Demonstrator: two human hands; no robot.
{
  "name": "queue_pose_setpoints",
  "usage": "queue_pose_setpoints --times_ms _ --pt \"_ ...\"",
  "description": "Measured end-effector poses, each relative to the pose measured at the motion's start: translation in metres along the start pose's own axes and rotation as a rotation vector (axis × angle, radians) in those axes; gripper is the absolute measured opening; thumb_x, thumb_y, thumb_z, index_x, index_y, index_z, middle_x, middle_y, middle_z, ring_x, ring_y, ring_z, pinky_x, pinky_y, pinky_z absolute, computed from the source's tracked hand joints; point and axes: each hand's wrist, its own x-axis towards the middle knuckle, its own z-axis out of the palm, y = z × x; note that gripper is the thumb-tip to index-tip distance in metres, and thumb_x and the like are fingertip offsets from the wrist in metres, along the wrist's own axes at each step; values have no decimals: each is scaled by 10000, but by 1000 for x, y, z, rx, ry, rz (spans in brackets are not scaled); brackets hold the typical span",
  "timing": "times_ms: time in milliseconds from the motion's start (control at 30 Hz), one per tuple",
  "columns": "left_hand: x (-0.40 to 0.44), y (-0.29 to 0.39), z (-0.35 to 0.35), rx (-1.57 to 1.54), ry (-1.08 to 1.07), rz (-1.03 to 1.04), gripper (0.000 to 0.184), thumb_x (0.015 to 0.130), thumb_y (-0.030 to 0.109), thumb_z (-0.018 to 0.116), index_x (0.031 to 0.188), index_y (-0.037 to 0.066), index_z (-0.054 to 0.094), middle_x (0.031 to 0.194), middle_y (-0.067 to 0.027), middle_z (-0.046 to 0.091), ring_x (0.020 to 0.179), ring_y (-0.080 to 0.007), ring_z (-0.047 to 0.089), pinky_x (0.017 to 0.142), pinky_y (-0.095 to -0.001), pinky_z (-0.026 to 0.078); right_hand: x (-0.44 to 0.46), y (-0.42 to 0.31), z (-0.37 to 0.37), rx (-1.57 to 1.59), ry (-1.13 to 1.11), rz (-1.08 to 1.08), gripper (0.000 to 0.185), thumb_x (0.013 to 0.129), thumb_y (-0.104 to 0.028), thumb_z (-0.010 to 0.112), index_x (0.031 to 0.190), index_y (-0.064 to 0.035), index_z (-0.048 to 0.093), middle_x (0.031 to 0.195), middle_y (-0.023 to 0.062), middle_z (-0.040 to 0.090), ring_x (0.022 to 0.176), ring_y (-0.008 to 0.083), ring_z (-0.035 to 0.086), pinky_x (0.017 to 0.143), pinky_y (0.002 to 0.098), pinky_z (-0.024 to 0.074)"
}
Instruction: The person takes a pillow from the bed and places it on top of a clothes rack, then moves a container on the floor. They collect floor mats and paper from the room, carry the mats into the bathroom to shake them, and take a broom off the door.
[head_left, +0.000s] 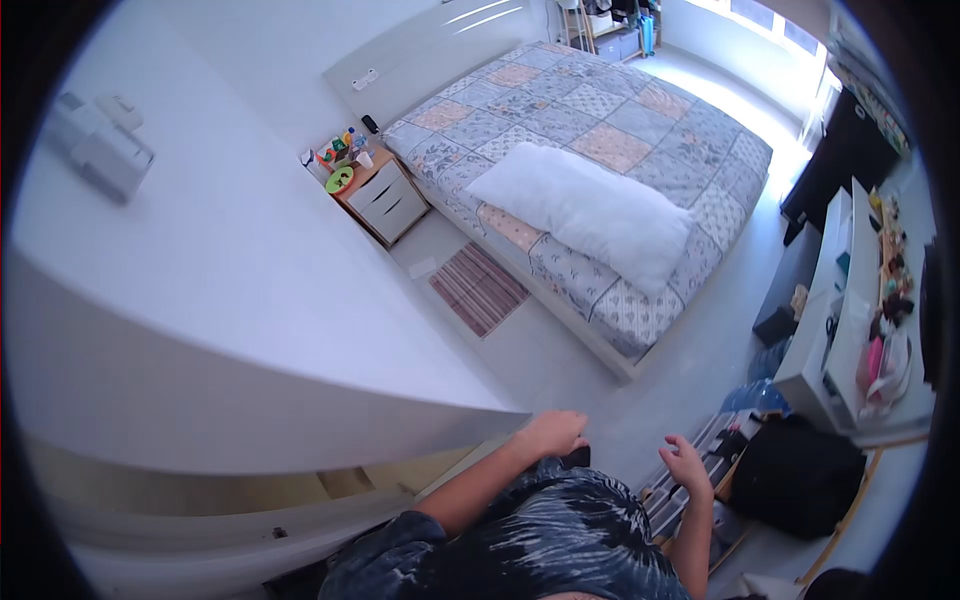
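Note:
My left hand [555, 433] is in front of my body, close to the end of the white wall. Its fingers are curled, and a small dark thing shows just below them; I cannot make out what it is or whether the hand holds it. To the right, my right hand [684, 464] is raised with its fingers apart and slightly bent, nothing visible in it. It is nearest to a low rack [705, 447] of shoes or similar items. Farther ahead, a long white pillow [590, 210] lies across the foot half of the bed [620, 110], touched by neither hand.
A striped rug [480, 289] lies beside the bed, near a nightstand [388, 203] crowded with small items. Along the right stand a white drawer unit [815, 345] with drawers pulled out and a black bag [797, 477]. The wall [250, 290] bounds my left.

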Motion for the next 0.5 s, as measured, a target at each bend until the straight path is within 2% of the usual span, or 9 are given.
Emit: queue_pose_setpoints --times_ms 100,133,167,233,300,333,367,433,500 --pt "47 -4 -14 -23 -53 -21 354 852 324 640 978 -1 575 1007 -197 634 959 -361 619 810 -457 500 39 -19 -19 18 12 22 440 874 -241 617 1231 2 536 994 167 668 914 260 648 775 341 509" --pt "64 -7 -17 -21 -65 6 359 853 324 638 989 -2 576 1003 -194 634 957 -359 619 808 -458 500 63 -15 -25 86 -32 51 447 875 -243 617 1253 -23 523 1108 156 631 977 251 620 760 351 514" --pt "77 -9 -21 -14 -84 30 364 854 324 637 1001 -3 577 998 -190 633 955 -357 620 806 -460 500 87 -11 -29 69 -52 34 447 875 -243 617 1253 -23 523 1108 156 631 977 251 620 760 351 514" --pt "92 -5 -38 -27 -2 11 368 855 326 635 1011 -1 571 995 -189 628 949 -359 618 802 -461 498 134 -8 -35 474 47 154 498 873 -246 610 1305 -46 466 1274 150 522 1086 266 551 784 401 506" --pt "104 -9 -56 -14 74 2 373 855 328 633 1022 1 565 993 -187 624 943 -361 616 798 -462 497 190 -2 -44 609 48 215 544 867 -257 612 1335 -54 424 1323 145 465 1129 283 508 808 440 494" --pt "106 -13 -59 -82 113 7 385 869 327 617 1068 4 551 1036 -180 615 973 -361 604 814 -452 489 221 -2 -49 745 66 292 591 862 -268 613 1366 -63 382 1372 139 407 1173 301 465 832 479 482" --pt "107 -16 -59 -152 153 13 399 883 326 601 1115 8 537 1079 -173 607 1003 -361 591 830 -443 482 251 -2 -51 744 50 279 591 862 -268 613 1366 -63 382 1372 139 407 1173 301 465 832 479 482" --pt "108 -30 -53 -150 163 -94 393 878 328 602 1106 12 546 1050 -169 619 977 -361 600 817 -448 484 309 -8 -55 693 47 354 650 849 -319 615 1398 -79 362 1402 126 378 1234 341 393 902 551 416" --pt "97 -33 -47 -109 61 -279 383 876 342 599 1076 18 558 1032 -173 626 975 -361 605 811 -454 490 356 -15 -59 669 28 389 693 834 -374 632 1405 -90 358 1407 131 371 1243 346 380 926 559 393"
